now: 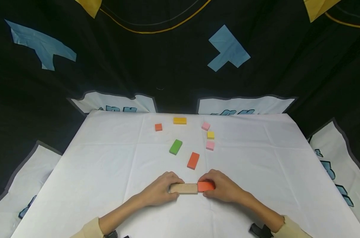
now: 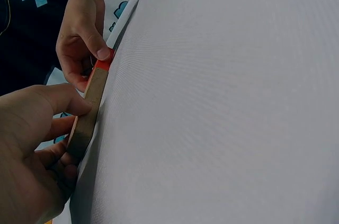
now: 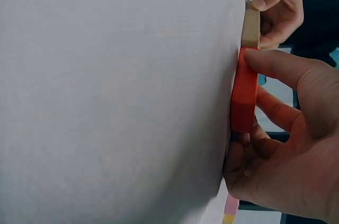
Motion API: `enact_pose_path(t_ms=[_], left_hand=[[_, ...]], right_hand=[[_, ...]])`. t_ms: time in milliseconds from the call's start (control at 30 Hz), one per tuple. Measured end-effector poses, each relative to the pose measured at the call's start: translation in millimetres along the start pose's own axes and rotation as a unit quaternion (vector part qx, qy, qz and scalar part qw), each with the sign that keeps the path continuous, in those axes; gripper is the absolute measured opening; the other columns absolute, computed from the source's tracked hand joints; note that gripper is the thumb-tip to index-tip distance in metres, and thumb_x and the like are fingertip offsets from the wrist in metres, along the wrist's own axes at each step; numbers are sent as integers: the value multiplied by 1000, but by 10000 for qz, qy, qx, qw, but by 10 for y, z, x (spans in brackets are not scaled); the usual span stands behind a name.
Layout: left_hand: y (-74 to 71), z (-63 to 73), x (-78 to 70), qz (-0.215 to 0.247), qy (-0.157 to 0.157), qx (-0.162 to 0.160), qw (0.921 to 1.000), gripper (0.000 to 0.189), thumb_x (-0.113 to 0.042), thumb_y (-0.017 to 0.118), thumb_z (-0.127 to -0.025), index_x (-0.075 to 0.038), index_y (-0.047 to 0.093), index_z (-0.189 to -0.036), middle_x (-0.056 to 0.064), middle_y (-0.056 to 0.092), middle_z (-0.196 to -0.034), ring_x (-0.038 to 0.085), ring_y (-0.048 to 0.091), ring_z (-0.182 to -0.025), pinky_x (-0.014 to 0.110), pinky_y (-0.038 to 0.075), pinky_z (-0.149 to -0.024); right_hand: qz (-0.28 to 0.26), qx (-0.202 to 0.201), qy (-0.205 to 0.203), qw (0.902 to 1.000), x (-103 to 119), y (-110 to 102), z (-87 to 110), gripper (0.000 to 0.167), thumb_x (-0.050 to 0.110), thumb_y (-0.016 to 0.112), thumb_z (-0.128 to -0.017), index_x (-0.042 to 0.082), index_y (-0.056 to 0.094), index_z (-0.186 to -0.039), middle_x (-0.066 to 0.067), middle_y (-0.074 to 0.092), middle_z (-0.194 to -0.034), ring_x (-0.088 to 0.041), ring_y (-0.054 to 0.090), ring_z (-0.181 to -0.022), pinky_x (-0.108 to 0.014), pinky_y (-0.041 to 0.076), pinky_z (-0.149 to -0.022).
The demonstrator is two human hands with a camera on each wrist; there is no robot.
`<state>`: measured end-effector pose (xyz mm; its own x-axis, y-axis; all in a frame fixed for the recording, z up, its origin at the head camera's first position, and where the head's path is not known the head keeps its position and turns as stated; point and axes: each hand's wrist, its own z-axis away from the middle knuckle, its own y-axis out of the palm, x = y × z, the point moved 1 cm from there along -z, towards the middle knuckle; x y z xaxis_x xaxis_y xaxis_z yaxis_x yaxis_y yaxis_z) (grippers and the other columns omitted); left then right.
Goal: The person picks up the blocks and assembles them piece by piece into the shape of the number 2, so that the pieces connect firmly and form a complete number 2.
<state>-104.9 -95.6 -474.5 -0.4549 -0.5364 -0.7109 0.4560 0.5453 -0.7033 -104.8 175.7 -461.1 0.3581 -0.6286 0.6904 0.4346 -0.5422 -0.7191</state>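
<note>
Near the front of the table, my left hand (image 1: 161, 190) pinches a long plain wooden block (image 1: 184, 188) between thumb and fingers at its left end. From the other side my right hand (image 1: 223, 185) pinches an orange block (image 1: 205, 186), thumb on the near side and fingers on the far side. The two blocks meet end to end in one line. In the right wrist view the orange block (image 3: 244, 91) shows its length, its far end against the wooden block (image 3: 251, 27). The left wrist view shows the wooden block (image 2: 87, 113) under the left thumb.
Beyond the hands lie another orange block (image 1: 193, 160) and a green block (image 1: 175, 147). Farther back are a yellow-orange block (image 1: 180, 121), a small orange cube (image 1: 158, 127), pink cubes (image 1: 210, 145) and a yellow cube (image 1: 210, 135). White cloth (image 1: 93, 165) covers the table.
</note>
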Motion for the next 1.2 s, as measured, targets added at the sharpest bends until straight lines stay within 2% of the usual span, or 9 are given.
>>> enact_pose_path(t_ms=[300,567,1200], left_hand=[[-6,-3,-9,-22,22,2,10000,32,-13,70,-86,-15,71,-118,-12,59,-109,8,50,-98,28,46,-84],[-2,-3,-4,46,-14,26,10000,32,-14,70,-86,-15,71,-118,-13,58,-108,8,49,-98,27,45,-83],[19,0,7,113,-8,-61,9999,33,-12,71,-85,-14,71,-118,-13,57,-106,9,48,-96,26,45,-81]], right_hand=[[99,-277,48,9996,38,75,10,33,13,83,-79,17,72,-109,11,58,-98,-12,50,-91,-30,45,-77],[210,-401,84,9989,49,141,-14,33,16,83,-79,20,71,-110,13,58,-99,-10,51,-92,-37,37,-80],[213,-510,152,9984,107,181,-13,31,16,86,-76,18,71,-104,13,58,-95,-7,53,-87,-35,35,-76]])
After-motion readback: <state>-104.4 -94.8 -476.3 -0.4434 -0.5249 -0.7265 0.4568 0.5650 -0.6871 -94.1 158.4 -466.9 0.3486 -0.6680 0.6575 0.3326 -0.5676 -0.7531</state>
